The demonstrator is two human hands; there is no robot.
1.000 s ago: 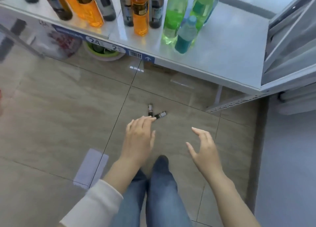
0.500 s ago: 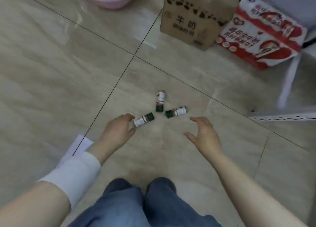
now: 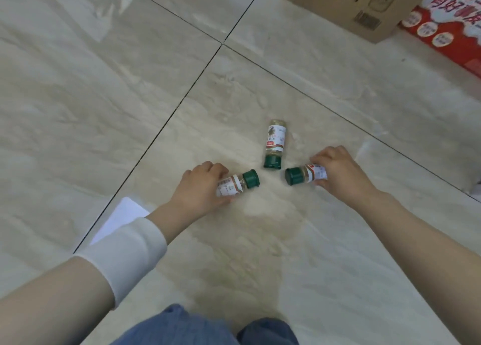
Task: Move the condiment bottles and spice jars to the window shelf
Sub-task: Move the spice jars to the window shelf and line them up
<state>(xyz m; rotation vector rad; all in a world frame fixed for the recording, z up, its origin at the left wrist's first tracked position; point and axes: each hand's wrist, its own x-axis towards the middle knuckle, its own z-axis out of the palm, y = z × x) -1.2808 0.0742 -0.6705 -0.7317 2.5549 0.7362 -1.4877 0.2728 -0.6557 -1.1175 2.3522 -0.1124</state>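
Mid-frame, left hand [image 3: 200,188] and right hand [image 3: 338,170] each grip a floor jar; third jar [image 3: 275,144] lies untouched, none shelved.

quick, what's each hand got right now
Left hand: closed, fingers curled round the left spice jar, which lies on its side.
Right hand: closed, holding the right spice jar, also on its side.

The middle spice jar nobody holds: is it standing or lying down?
Lying down: the middle spice jar rests lengthwise on the floor, label up, green cap toward the camera.
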